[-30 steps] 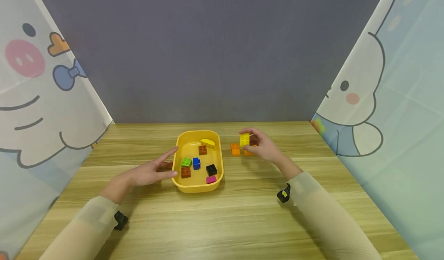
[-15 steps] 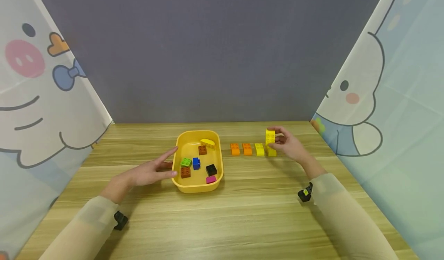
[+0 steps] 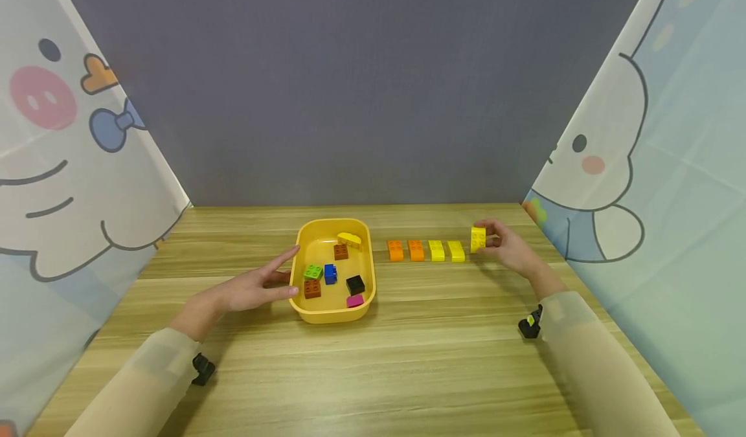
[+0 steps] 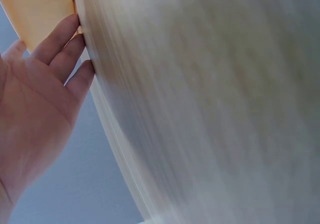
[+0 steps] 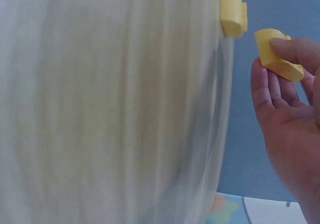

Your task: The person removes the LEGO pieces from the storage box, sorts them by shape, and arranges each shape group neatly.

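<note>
Between the thumb and fingers of my right hand (image 3: pixel 511 252) is a yellow toy building brick (image 3: pixel 478 239), pinched just above the table at the right end of a brick row. The right wrist view shows this brick (image 5: pixel 272 54) with a curved side, my thumb over it. Two orange bricks (image 3: pixel 395 250) and two yellow bricks (image 3: pixel 436 250) make up the row, lined up left to right with small gaps. My left hand (image 3: pixel 247 290) rests with extended fingers against the left side of a yellow tray (image 3: pixel 333 317); in the left wrist view its fingers (image 4: pixel 65 49) touch the wall.
Inside the tray lie loose bricks: a yellow one (image 3: pixel 350 240), two brown ones (image 3: pixel 312 289), a green (image 3: pixel 313 272), a blue (image 3: pixel 330 274), a black (image 3: pixel 355 285) and a magenta one (image 3: pixel 355 301). A grey panel (image 3: pixel 355 100) stands behind the wooden table (image 3: pixel 361 379), with printed cloth at both sides.
My right hand has moved right along the row, carrying the yellow brick past the orange and yellow bricks to the row's right end. The left hand and the tray stay put.
</note>
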A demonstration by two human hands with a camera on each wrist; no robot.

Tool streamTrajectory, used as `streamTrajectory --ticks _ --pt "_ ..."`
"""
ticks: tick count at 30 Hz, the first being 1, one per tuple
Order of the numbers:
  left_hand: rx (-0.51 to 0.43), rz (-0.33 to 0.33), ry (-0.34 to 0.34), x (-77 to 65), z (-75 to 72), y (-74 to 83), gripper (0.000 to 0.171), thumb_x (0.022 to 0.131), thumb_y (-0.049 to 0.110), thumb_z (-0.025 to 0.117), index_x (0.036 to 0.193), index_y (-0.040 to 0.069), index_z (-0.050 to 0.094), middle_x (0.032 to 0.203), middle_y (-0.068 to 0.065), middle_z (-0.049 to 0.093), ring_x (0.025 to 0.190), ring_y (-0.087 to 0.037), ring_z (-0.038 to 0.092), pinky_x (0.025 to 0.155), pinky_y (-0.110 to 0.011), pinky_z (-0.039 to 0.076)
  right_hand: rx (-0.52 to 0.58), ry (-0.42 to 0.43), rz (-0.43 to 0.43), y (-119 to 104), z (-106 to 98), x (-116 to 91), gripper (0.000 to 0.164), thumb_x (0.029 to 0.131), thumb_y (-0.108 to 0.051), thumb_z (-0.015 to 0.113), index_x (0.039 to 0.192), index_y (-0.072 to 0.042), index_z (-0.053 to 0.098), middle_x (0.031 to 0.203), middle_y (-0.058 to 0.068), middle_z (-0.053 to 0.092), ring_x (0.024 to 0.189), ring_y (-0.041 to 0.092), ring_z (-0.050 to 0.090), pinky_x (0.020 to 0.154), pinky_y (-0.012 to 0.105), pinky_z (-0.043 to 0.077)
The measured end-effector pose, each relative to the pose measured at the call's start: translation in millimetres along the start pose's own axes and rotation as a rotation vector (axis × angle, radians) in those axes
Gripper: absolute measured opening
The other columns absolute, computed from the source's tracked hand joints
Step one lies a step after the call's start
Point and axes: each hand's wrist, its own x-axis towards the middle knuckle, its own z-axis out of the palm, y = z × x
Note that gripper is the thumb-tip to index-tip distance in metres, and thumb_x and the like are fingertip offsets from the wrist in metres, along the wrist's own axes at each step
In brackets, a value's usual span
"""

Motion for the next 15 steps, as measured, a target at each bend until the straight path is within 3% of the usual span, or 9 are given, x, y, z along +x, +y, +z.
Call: streamTrajectory --ticks 5,7,15 --pt "-0.005 -0.007 0.000 -0.9 0.6 0.8 0.089 0.096 0.058 0.062 0.160 0.050 0.001 0.159 -0.018 0.040 0.146 -0.040 0.040 0.112 -0.062 0.041 -0.049 -0.033 0.038 9 -3 1 0.061 0.094 -0.003 0.070 0.147 0.001 0.039 0.135 0.026 0.050 0.118 0.042 0.059 0.088 0.030 0.057" --pt "0.001 -0.005 -0.001 -1.3 0.6 1.2 0.089 0.096 0.058 0.061 0.160 0.050 0.000 0.159 -0.019 0.040 0.146 -0.041 0.040 0.111 -0.063 0.041 -0.117 -0.040 0.046 12 -4 0 0.061 0.095 -0.007 0.071 0.148 0.000 0.041 0.139 0.025 0.050 0.122 0.042 0.057 0.091 0.029 0.056" --pt "0.008 -0.011 0.000 -1.2 0.0 1.3 0.089 0.096 0.059 0.061 0.160 0.051 -0.001 0.159 -0.019 0.040 0.146 -0.041 0.040 0.111 -0.063 0.040 -0.279 -0.074 0.023 22 -6 -1 0.057 0.098 -0.014 0.068 0.149 -0.003 0.046 0.144 0.024 0.051 0.125 0.044 0.055 0.100 0.051 0.051"
